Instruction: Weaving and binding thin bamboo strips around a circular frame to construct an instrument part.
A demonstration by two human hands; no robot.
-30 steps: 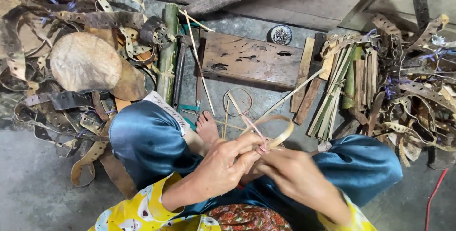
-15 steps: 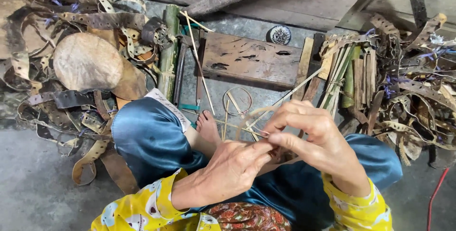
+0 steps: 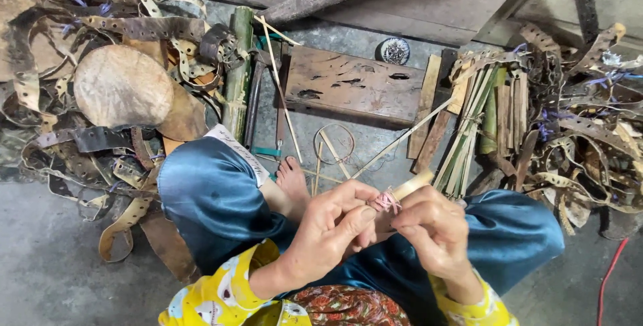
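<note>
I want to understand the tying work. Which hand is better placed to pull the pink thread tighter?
Probably the right hand: its fingers pinch right at the pink thread. The left hand wraps the bamboo strip, so it likely steadies it.

Right hand (image 3: 435,232) lower now, beside left hand (image 3: 335,229), at pink thread (image 3: 386,201).
</note>
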